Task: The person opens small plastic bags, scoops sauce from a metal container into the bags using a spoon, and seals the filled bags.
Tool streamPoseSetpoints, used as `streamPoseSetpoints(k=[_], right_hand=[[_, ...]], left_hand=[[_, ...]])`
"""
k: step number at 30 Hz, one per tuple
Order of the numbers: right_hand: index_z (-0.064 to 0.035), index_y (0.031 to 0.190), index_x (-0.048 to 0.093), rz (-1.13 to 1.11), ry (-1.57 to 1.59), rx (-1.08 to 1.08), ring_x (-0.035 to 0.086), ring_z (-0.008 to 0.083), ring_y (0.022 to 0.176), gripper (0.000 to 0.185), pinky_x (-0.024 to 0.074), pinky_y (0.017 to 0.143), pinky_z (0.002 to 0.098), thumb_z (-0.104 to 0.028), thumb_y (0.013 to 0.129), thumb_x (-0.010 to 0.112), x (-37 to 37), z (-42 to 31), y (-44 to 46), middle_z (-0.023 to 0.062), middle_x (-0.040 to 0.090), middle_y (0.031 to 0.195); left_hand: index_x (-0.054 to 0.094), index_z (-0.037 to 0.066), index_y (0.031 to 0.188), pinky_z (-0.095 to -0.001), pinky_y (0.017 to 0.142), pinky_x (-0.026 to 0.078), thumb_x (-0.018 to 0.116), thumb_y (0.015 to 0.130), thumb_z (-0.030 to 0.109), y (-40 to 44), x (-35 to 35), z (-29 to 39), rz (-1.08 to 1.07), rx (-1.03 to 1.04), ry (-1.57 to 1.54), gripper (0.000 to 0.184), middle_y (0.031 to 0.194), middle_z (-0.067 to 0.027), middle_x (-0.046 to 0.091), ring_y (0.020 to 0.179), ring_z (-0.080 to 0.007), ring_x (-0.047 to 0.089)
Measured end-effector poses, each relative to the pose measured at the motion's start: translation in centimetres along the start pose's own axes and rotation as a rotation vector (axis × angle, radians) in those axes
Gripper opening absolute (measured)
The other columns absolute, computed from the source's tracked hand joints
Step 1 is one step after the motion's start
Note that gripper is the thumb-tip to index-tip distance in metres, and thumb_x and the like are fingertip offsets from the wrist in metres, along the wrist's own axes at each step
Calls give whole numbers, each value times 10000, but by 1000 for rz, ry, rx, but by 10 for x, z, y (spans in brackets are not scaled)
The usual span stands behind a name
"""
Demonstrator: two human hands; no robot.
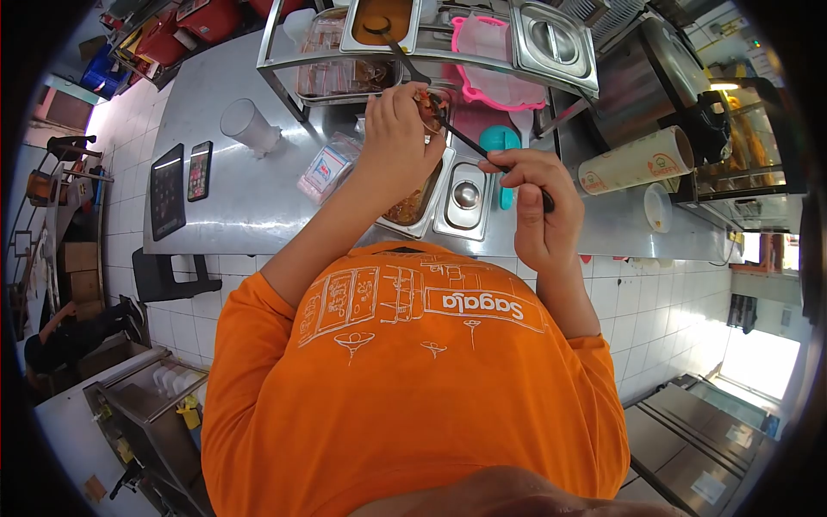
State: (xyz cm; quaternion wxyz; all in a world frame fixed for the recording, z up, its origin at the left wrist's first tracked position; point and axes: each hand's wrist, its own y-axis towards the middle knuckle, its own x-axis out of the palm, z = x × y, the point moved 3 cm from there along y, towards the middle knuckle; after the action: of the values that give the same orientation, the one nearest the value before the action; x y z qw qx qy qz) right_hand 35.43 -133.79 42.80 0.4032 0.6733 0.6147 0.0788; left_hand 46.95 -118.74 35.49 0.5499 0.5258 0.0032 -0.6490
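My right hand (543,202) is closed around the handle of a black spoon (469,142), which slants up and left. Its tip is at a small container of reddish food (431,108) that my left hand (401,142) holds, fingers wrapped around its near side. Below my hands stand a steel pan of brownish food (405,209) and a lidded steel pan (466,197). Above, on the rack, is a pan of orange sauce (379,21) with a black ladle (398,50) in it.
A steel rack (345,59) crosses above my hands. Around are a pink-rimmed tray (500,65), a turquoise item (500,138), a plastic packet (327,172), a clear cup (250,127), a tablet (168,191), a phone (199,171) and a printed roll (636,161). Another person (73,332) is far left.
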Motion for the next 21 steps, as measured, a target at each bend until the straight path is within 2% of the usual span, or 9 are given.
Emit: streamPoseSetpoints(k=[3,9,18,21], right_hand=[[-9,927,566,-83,-57,-50,610,269,894,65,493,745,324,-69,912,546,3,-7,4,139,629,1063],[-10,943,567,-62,-125,-168,607,289,932,65,499,759,326,-32,882,571,7,-13,4,146,617,1106],[0,931,555,20,-84,-240,619,293,963,134,503,824,343,-129,948,526,5,-13,3,174,628,1086],[4,924,551,48,-76,-241,628,289,950,180,513,838,349,-166,965,506,3,-14,1,189,626,1081]], left_hand=[[332,-58,1310,-440,974,344,655,745,131,3,-3,-4,-14,-99,-151,679,1173,-205,455,1053,-350,484],[16,-125,1425,-434,972,359,632,764,124,7,-12,-5,97,-90,-187,937,1178,-238,439,1041,-349,488],[-28,-115,1428,-431,993,343,621,790,135,10,-15,-3,103,-38,-194,944,1227,-256,399,1103,-384,453],[-49,-129,1421,-485,979,328,636,776,156,12,-17,-1,119,-9,-212,983,1171,-261,438,1074,-398,447]])
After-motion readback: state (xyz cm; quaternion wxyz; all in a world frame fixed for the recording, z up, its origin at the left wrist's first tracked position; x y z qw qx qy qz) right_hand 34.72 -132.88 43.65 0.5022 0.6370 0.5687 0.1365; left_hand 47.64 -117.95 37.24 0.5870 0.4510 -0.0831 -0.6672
